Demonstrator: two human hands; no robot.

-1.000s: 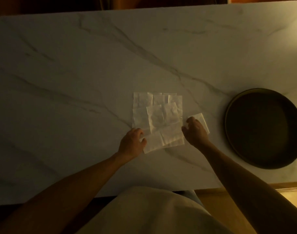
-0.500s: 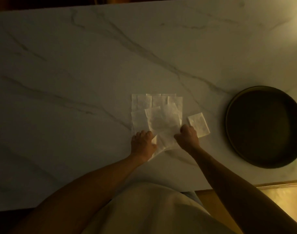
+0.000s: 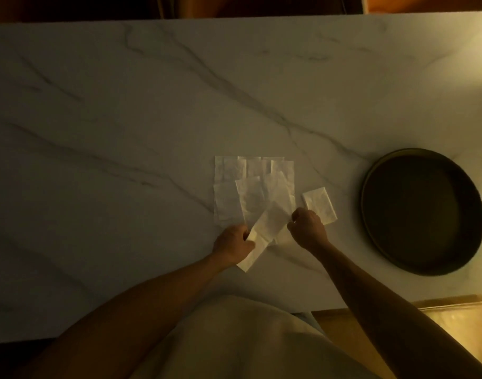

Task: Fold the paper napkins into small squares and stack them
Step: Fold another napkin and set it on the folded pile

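Several white paper napkins [image 3: 242, 184] lie overlapped in a loose pile at the middle of the marble table. One napkin [image 3: 267, 228] is lifted off the near side of the pile and hangs tilted between my hands. My left hand [image 3: 234, 246] pinches its lower left edge. At its right edge my right hand [image 3: 307, 229] pinches it with curled fingers. A small folded square napkin [image 3: 320, 205] lies flat just right of the pile, partly behind my right hand.
A dark round tray [image 3: 371, 187] sits on the table [image 3: 125, 132] to the right of the folded square. The table's near edge runs just below my forearms, and a lit wooden floor shows at the lower right.
Both hands have pulled one napkin off the near side of the pile toward me and lifted it. My right hand moved left, away from the folded square.
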